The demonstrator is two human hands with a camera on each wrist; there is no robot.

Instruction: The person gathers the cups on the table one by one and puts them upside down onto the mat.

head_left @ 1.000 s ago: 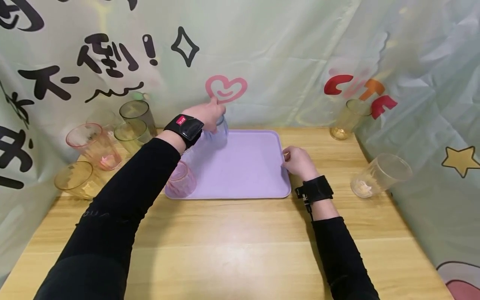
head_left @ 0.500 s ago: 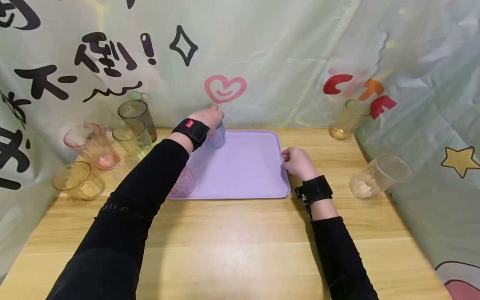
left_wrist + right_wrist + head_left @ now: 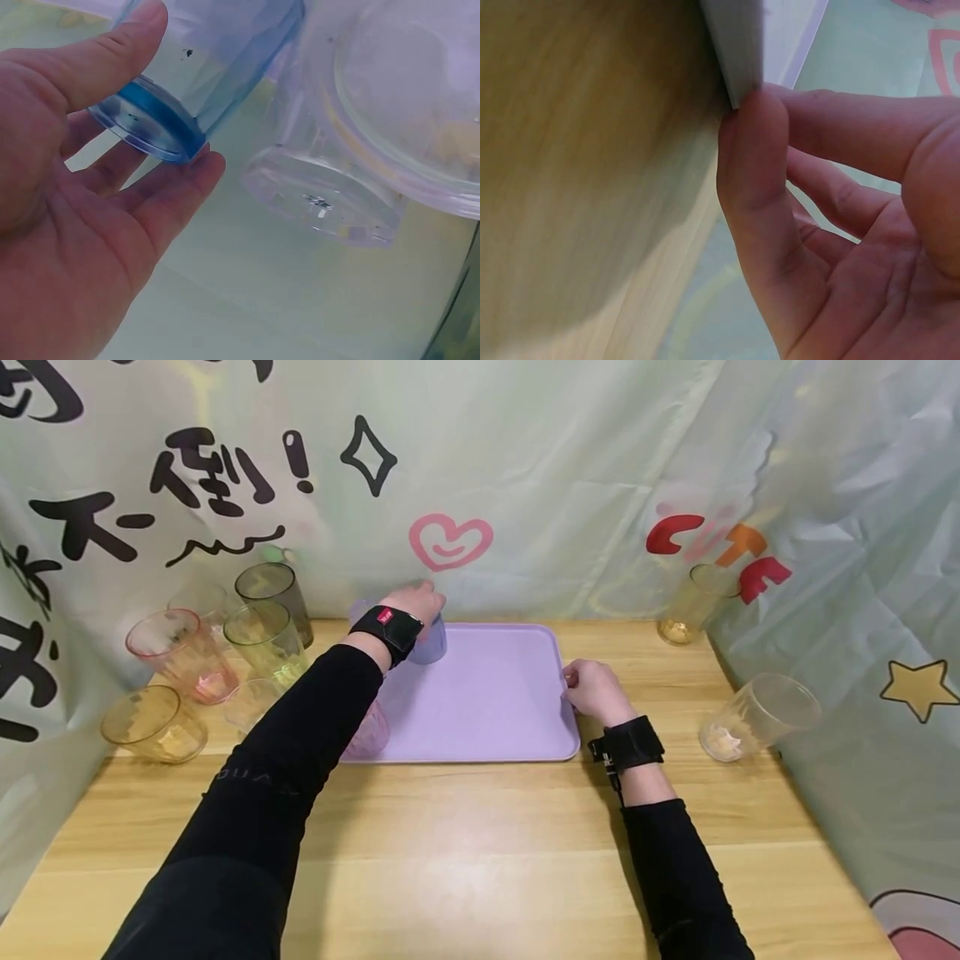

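Note:
My left hand reaches over the back left part of the lavender tray and holds a blue tumbler. In the left wrist view, thumb and fingers sit round the thick end of this blue tumbler. A clear tumbler stands close beside it. On the tray's front left corner is a pink tumbler, partly hidden by my left sleeve. My right hand pinches the tray's right edge between thumb and index finger, as the tray rim shows in the right wrist view.
Left of the tray stand several tumblers, among them a red one, an amber one, a yellow-green one and a grey one. At right are a yellowish tumbler and a clear one. A fabric backdrop borders the table.
My left hand and the blue tumbler have shifted slightly left and toward me over the tray. My right hand stays at the tray's edge.

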